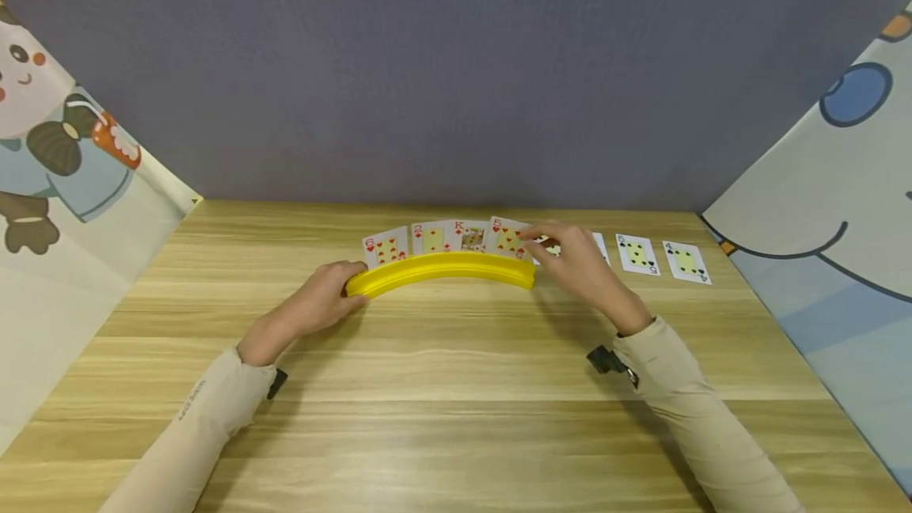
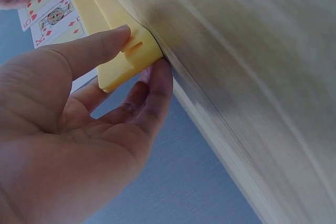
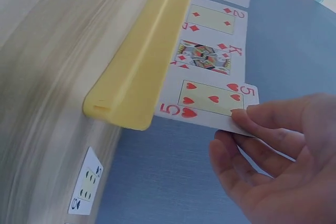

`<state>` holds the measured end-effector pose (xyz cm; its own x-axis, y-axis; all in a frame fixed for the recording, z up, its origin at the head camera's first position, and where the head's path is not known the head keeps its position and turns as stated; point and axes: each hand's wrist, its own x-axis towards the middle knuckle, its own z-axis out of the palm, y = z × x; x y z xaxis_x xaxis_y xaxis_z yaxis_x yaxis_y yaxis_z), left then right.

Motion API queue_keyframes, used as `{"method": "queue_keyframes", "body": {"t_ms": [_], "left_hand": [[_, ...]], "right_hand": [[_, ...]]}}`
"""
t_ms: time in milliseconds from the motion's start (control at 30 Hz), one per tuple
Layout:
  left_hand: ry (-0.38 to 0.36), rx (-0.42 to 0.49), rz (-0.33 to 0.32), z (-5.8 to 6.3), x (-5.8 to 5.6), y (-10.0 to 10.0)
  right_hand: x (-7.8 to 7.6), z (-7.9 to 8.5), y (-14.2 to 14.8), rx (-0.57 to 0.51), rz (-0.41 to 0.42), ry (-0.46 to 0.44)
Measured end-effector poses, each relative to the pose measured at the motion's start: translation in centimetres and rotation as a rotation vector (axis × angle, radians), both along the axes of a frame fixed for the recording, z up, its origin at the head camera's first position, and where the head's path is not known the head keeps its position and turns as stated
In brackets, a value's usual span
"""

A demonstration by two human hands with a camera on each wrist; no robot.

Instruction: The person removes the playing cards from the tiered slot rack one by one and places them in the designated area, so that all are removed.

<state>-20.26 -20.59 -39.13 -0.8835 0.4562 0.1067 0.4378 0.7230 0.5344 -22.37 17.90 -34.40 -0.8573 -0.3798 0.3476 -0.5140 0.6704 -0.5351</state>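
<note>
A curved yellow card holder (image 1: 442, 266) stands on the table with several red-suited cards upright in its slot. My left hand (image 1: 321, 299) grips the holder's left end, thumb in front and fingers behind and below, as the left wrist view shows. At the other end, my right hand (image 1: 580, 267) pinches the outer upper corner of the five of hearts (image 3: 212, 98). That card's lower edge is in the holder, and it stands slightly higher than its neighbour, the king of diamonds (image 3: 205, 57). Further left are the two of diamonds (image 1: 432, 240) and the six of hearts (image 1: 385, 249).
Right of the holder, black-suited cards lie face up in a row, among them a five (image 1: 637, 254) and a four (image 1: 686, 262); my right hand partly covers others. A grey wall (image 1: 456, 85) rises behind the wooden table (image 1: 442, 418), with cartoon-printed panels at both sides.
</note>
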Motion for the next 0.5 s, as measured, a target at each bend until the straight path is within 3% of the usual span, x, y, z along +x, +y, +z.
{"method": "queue_keyframes", "body": {"t_ms": [500], "left_hand": [[-0.007,-0.002,-0.002,0.0,0.1,0.0]], "right_hand": [[0.5,1.3,0.7,-0.107,-0.055,0.060]]}}
